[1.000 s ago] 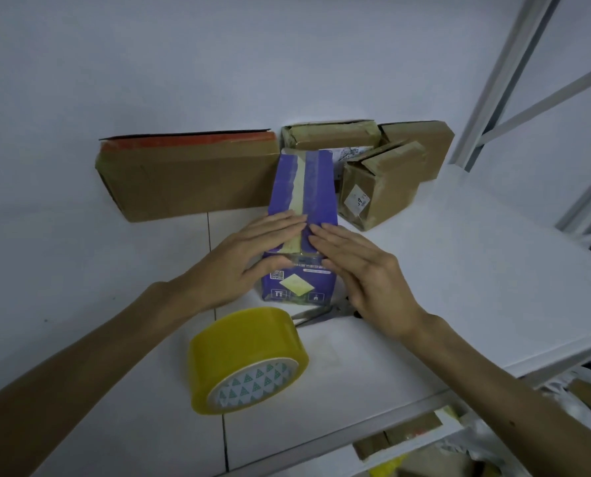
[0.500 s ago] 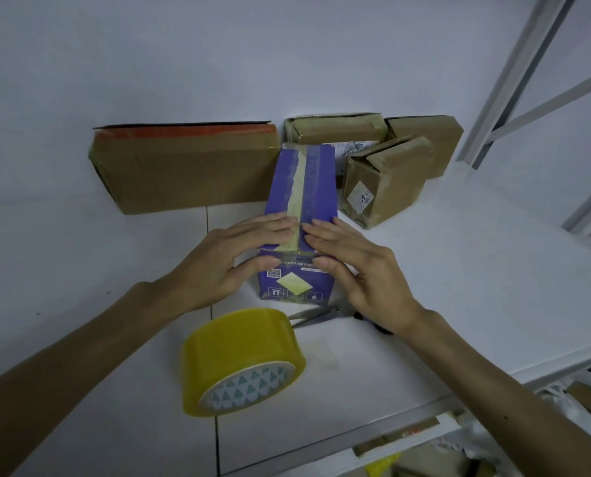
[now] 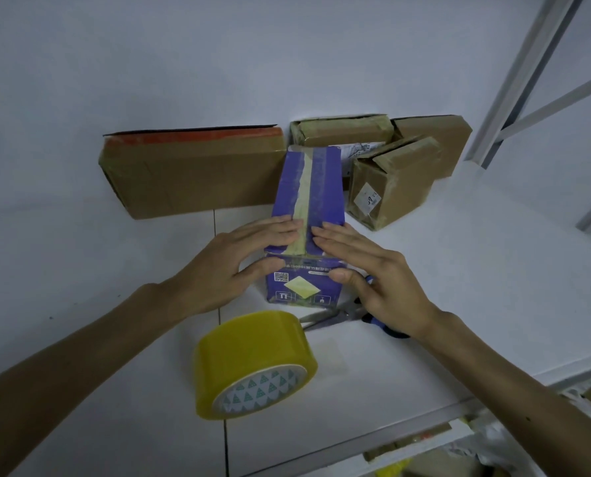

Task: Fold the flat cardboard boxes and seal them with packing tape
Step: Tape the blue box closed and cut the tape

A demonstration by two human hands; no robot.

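Head view: white shelf [image 3: 459, 270] against white wall [image 3: 218, 63], metal rack frame [image 3: 514, 74] right.

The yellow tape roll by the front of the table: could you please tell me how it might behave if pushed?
The tape roll seems to stand on its curved rim, so it would probably roll. The table edge lies close, so it might drop off. Its glossy surface may feel slippery.
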